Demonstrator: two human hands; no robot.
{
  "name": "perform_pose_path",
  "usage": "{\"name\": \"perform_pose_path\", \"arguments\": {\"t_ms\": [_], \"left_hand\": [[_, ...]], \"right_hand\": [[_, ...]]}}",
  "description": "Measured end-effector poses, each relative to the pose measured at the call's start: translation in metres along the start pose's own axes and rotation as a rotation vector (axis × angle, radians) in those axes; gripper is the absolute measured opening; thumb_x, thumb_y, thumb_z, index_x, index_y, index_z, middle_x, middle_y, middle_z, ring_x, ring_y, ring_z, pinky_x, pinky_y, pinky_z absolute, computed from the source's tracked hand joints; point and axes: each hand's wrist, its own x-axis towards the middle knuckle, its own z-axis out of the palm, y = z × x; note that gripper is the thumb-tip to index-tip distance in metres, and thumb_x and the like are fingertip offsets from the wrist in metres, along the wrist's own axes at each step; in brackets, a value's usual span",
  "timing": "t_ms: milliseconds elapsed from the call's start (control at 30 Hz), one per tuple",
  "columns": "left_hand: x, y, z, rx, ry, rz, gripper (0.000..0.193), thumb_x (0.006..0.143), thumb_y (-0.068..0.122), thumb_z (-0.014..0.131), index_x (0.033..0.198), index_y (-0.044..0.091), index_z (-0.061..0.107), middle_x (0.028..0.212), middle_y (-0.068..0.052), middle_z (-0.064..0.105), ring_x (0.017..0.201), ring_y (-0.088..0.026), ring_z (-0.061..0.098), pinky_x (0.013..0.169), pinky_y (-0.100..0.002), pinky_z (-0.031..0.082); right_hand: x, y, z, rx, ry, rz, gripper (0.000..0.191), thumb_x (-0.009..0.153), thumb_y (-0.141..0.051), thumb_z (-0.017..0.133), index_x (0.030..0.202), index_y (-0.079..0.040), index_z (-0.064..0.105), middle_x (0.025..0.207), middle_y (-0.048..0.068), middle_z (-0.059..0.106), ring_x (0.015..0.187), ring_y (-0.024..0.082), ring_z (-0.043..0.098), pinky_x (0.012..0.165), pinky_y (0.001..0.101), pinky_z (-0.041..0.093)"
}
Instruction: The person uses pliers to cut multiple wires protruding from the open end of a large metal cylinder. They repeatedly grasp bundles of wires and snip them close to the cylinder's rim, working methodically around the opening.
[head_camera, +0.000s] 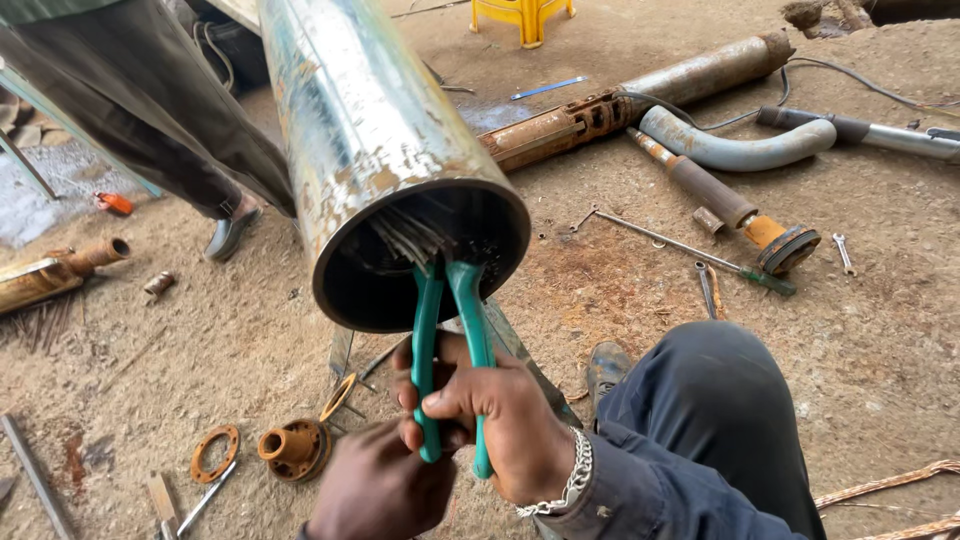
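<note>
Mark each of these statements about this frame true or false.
1. Both hands grip green-handled pliers. True: the right hand and the left hand are both on the handles.
2. The pliers reach into a steel cylinder. True.
3. The right wrist is bare. False: it wears a bracelet.
4. A rusty flange lies on the ground. True.
5. The stool at the top is red. False: it is yellow.
</note>
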Motion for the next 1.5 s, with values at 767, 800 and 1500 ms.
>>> {"name": "perform_pose_path", "arguments": {"t_ms": [767, 800, 1500], "left_hand": [[0.148, 0.06, -0.154, 1.15, 0.003, 0.004, 0.031, 0.097, 0.039, 0.066, 0.1, 0.012, 0.079, 0.181, -0.018, 0.019, 0.161, -0.048, 0.008, 0.116, -0.072, 0.019], [0.147, 0.061, -0.156, 1.192, -0.02, 0.012, 0.027, 0.096, 0.037, 0.067, 0.092, 0.014, 0.08, 0.182, -0.017, 0.019, 0.161, -0.047, 0.006, 0.114, -0.071, 0.02], [0.143, 0.045, -0.157, 1.037, -0.007, 0.047, 0.034, 0.108, 0.035, 0.056, 0.1, 0.009, 0.075, 0.176, -0.01, 0.026, 0.165, -0.041, 0.007, 0.112, -0.078, 0.021]], "right_hand": [[0.001, 0.021, -0.033, 0.268, -0.239, 0.154, 0.054, 0.066, -0.006, 0.059, 0.12, 0.005, 0.057, 0.09, 0.011, 0.058, 0.078, 0.018, 0.061, 0.072, 0.0324, 0.051], [0.0, 0.018, -0.032, 0.274, -0.253, 0.148, 0.054, 0.067, -0.005, 0.059, 0.12, 0.005, 0.057, 0.09, 0.011, 0.058, 0.078, 0.018, 0.061, 0.073, 0.033, 0.052], [-0.019, 0.044, -0.027, 0.091, -0.228, 0.072, 0.051, 0.096, -0.04, 0.06, 0.124, 0.002, 0.056, 0.081, 0.003, 0.067, 0.078, 0.013, 0.066, 0.076, 0.0285, 0.055]]}}
